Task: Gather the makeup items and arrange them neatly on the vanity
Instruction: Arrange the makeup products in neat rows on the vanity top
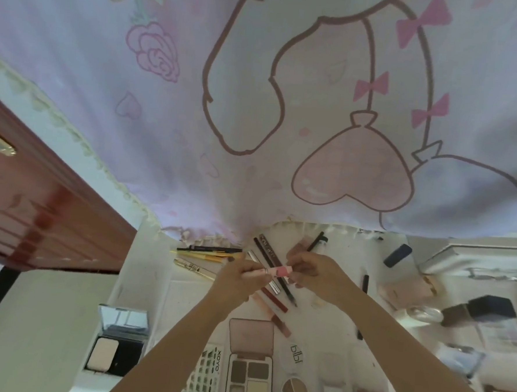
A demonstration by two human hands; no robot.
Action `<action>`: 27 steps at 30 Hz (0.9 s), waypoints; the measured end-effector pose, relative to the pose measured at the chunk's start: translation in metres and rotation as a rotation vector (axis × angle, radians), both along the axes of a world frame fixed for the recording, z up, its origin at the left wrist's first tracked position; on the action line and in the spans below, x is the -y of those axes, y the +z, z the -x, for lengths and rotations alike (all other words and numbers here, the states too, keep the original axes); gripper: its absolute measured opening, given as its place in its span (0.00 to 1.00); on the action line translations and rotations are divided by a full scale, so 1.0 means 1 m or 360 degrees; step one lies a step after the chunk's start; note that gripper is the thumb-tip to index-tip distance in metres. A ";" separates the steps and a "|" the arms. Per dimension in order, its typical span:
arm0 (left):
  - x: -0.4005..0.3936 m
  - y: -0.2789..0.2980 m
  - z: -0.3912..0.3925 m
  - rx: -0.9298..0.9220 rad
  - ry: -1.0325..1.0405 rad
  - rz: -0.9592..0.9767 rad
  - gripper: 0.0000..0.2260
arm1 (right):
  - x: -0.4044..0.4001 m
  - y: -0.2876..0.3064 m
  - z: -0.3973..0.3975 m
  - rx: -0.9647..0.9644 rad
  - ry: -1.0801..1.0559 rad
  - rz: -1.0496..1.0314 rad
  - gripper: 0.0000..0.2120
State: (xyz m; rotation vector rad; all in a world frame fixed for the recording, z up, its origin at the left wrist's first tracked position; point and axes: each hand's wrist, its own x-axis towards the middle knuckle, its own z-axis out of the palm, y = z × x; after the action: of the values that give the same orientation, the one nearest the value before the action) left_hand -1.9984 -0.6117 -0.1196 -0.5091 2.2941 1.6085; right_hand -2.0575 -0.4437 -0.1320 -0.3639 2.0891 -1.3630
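Both hands meet over the white vanity top [155, 283]. My left hand [240, 278] grips the pale pink tube of a lip product [277, 271], and my right hand [313, 275] pinches its pink end. Under the hands lie several dark pencils and liners [267, 252] crossed together. More pencils [208, 252] lie side by side to the left. An open eyeshadow palette [249, 368] sits near my forearms, with a round compact [294, 390] beside it and an open powder compact [114, 350] at the left edge.
A lilac printed curtain [256, 105] hangs just behind the vanity. A red-brown wooden door [38, 206] stands to the left. A dark blue case [397, 255], a black-capped bottle [480, 309] and a white tray [471, 257] crowd the right side.
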 end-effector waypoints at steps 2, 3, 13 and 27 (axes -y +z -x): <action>-0.008 0.000 0.011 -0.0004 -0.0135 0.0165 0.03 | -0.011 -0.005 0.000 0.0000 -0.0075 -0.0032 0.11; -0.014 0.001 0.019 -0.0020 -0.0194 0.0259 0.01 | -0.018 -0.009 0.001 -0.0015 -0.0151 -0.0062 0.11; -0.126 -0.005 0.123 -0.0196 -0.1139 0.1289 0.13 | -0.049 -0.090 -0.045 -0.0396 -0.0024 -0.1215 0.29; -0.194 -0.052 0.172 -0.0323 -0.1663 0.1806 0.15 | -0.057 -0.121 -0.056 -0.0383 -0.0244 -0.0979 0.26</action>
State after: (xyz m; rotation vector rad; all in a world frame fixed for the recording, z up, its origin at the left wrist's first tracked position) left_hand -2.1709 -0.4173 -0.1720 0.6301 2.6510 -0.1747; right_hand -2.0014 -0.3863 -0.2534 -0.1087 2.6474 -0.7111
